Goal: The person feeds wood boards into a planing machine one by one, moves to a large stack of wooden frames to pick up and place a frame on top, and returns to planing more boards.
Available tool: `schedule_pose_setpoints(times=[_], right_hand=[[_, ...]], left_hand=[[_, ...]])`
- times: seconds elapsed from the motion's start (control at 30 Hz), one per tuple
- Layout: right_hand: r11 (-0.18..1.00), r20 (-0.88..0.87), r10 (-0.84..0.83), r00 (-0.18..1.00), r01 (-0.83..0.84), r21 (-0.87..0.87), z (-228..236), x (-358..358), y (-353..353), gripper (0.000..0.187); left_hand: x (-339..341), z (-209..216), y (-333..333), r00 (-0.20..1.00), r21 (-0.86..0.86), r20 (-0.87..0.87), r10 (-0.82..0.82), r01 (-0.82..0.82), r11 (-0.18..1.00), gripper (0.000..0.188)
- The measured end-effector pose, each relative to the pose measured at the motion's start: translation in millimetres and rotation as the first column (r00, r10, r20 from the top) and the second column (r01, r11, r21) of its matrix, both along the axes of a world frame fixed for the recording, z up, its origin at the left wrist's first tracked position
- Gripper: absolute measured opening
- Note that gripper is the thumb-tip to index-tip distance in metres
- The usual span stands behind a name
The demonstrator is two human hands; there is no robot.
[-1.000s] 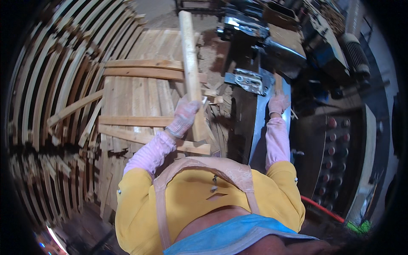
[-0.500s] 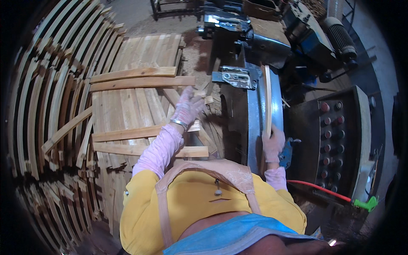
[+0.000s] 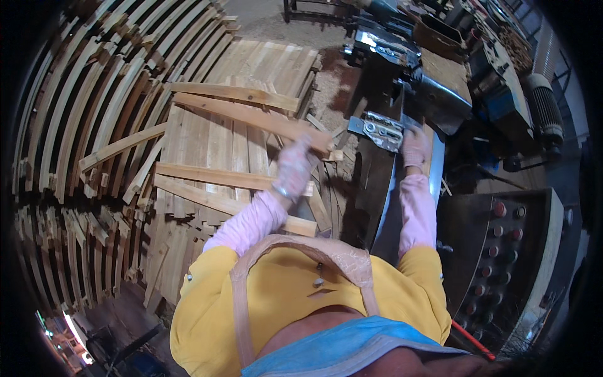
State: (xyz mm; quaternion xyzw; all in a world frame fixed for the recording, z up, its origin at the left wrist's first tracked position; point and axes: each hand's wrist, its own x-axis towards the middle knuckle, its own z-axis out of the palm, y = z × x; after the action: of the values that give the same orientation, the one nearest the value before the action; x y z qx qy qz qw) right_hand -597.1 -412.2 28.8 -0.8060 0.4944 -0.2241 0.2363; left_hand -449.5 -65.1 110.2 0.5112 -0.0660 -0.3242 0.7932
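Observation:
My left hand (image 3: 293, 168), in a pale glove and smeared by motion, is closed at the right end of a wooden strip (image 3: 251, 117). That strip lies slantwise over a stack of boards, its right end towards me. My right hand (image 3: 414, 149), also gloved, is on a narrow wooden strip (image 3: 429, 149) on the machine's metal bed (image 3: 383, 204). Its fingers are partly hidden beside the metal guide block (image 3: 380, 130). Another strip (image 3: 235, 94) lies beyond the left-hand one, and two more, including a pale strip (image 3: 213, 174), lie nearer me.
Curved wooden pieces (image 3: 113, 94) are piled high on the left. A control panel (image 3: 496, 264) with several buttons stands at the right, with a red hose (image 3: 472, 339) below it. A motor (image 3: 544, 110) and more machinery are at the far right. Wood scraps (image 3: 323, 204) lie beside the stack.
My right hand has moved forward along the bed with its strip, up to the guide block. My left hand has closed at a strip's end, and that strip has swung towards me. The view has turned.

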Motion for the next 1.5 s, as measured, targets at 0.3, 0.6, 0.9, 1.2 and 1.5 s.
schedule_pose_setpoints(times=[0.3, 0.6, 0.9, 1.2, 1.5], right_hand=[[0.329, 0.522, 0.575, 0.63, -0.762, 0.558, 124, 28, 186, 0.058], [0.975, -0.191, 0.033, 0.981, -0.073, -0.209, 79, -236, 288, 0.031], [0.951, -0.54, -0.305, 0.784, 0.214, -0.225, -15, -247, 248, 0.019], [0.953, -0.459, -0.289, 0.84, 0.205, -0.225, -5, -91, 58, 0.017], [0.651, -0.052, 0.753, 0.656, -0.729, 0.211, 6, -44, 276, 0.076]], left_hand=[[-86, 1, 13, 0.603, 0.495, 0.196, -0.773, 0.62, 0.609, 0.044], [99, -32, -26, -0.392, 0.6, 0.634, -0.666, -0.294, 0.744, 0.057], [120, -11, -13, -0.441, 0.912, 0.065, -0.895, -0.338, 0.232, 0.085], [124, -6, -4, -0.4, 0.927, 0.076, -0.913, -0.309, 0.212, 0.089], [130, -17, 3, -0.401, 0.919, 0.13, -0.907, -0.295, 0.262, 0.082]])
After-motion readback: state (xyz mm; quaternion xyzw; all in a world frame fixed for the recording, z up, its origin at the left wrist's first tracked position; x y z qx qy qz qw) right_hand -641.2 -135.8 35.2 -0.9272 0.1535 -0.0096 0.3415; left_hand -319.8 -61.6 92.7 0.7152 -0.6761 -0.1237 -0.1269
